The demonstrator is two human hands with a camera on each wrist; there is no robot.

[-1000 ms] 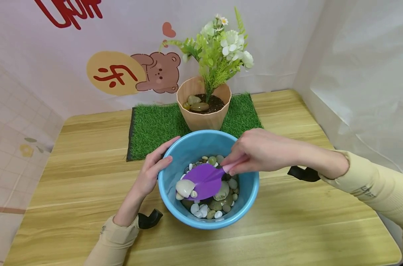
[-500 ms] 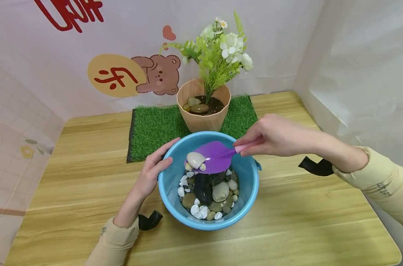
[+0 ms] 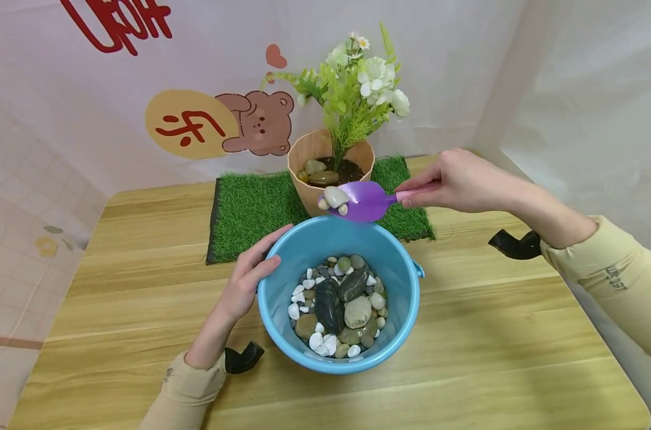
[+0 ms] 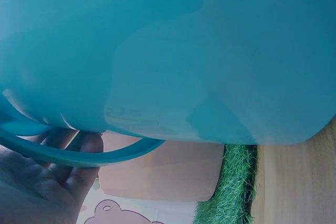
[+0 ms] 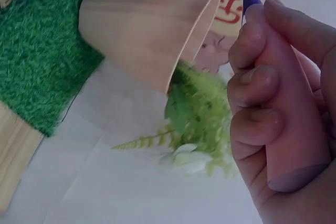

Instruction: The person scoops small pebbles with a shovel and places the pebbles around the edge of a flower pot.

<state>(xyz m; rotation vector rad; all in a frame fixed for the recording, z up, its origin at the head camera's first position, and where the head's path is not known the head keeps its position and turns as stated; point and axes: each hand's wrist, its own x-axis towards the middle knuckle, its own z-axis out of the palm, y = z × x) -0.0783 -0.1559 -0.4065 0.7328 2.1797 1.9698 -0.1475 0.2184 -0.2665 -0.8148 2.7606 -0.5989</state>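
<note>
My right hand [image 3: 462, 182] grips the pink handle [image 5: 294, 114] of a purple trowel [image 3: 365, 202], fingers wrapped round it. The blade points left and is close in front of the peach flowerpot [image 3: 331, 197], overlapping it in the head view. On its tip lie one large whitish stone [image 3: 335, 196] and a couple of small pebbles. My left hand [image 3: 245, 280] holds the near-left rim of a blue bucket [image 3: 272, 334], thumb over the edge and fingers outside. The left wrist view shows these fingers behind the bucket's handle [image 4: 105, 157]. Black, grey and white stones [image 3: 329, 307] cover the bucket's bottom.
The flowerpot holds dark soil [image 3: 351, 171], several stones and a plant with white flowers [image 3: 352, 95]. It stands on a green turf mat [image 3: 252, 209] at the back of the wooden table [image 3: 497, 358]. A printed cloth [image 3: 438, 60] hangs behind.
My right hand has lifted the loaded trowel out of the bucket, upward and away, up to the flowerpot's front. The stones stay on the blade. My left hand keeps its place.
</note>
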